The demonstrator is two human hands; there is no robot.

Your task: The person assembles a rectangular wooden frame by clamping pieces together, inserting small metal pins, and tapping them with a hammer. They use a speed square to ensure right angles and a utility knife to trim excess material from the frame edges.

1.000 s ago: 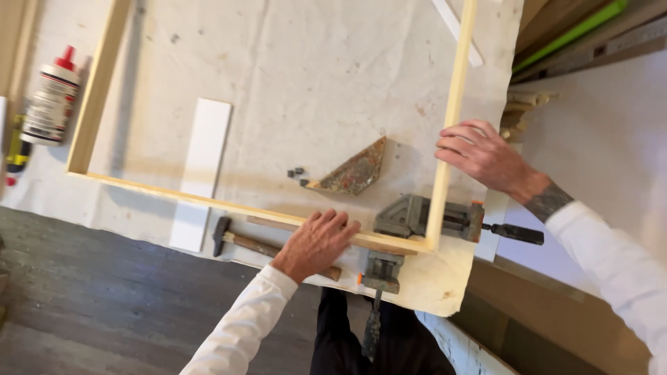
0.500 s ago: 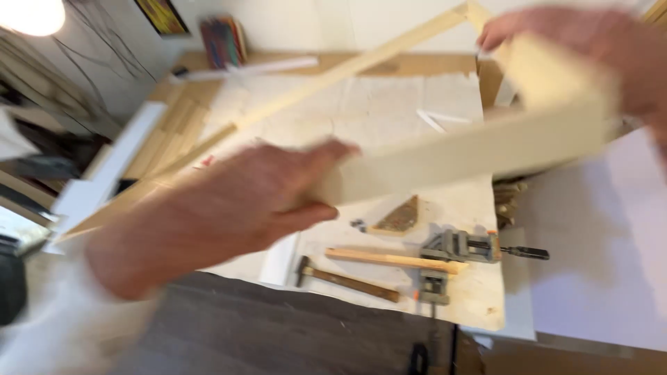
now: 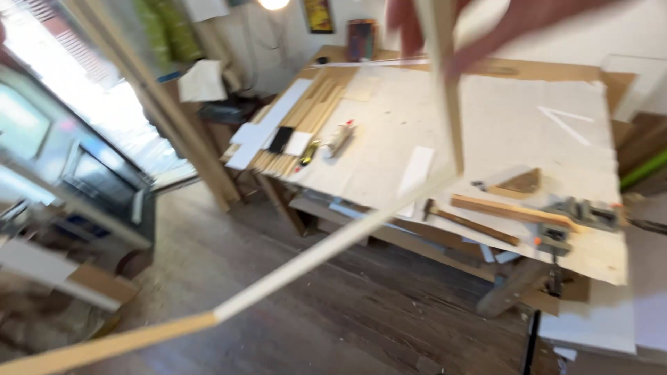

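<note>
Right hand (image 3: 486, 24) clamped round an upright strip of the pale wooden frame (image 3: 448, 104) at the very top of the view, blurred, fingers on either side of the strip and closed on it. Left hand nowhere in shot, so no telling its grip.

Big change from a second ago: back then lying flat on the paper-covered wooden worktable (image 3: 528, 118), one corner locked in the grey metal corner clamp (image 3: 580, 212), a hand on each of two sides. Now up in the air and well clear of the bench, joined corner hanging above the table's near edge, long lower strip running down and left across the dark plank floor (image 3: 361, 326) towards the camera. Judging by that: freed from the clamp, holding its shape at the corner, being carried or looked over rather than worked on.

Left behind on the table: corner clamp at the near right corner, with a short brown wooden batten (image 3: 511, 208) running up to it. Wooden-handled hammer (image 3: 472, 222) just beside the batten. Small triangular wooden offcut (image 3: 521, 182) a little further in. Flat white strip (image 3: 417, 170) near the front edge.

On containers, only one: white glue bottle with a red cap (image 3: 340, 137), lying on its side at the table's left, contents not visible. Next to it, a bundle of long pale wooden strips (image 3: 306, 118).
</note>
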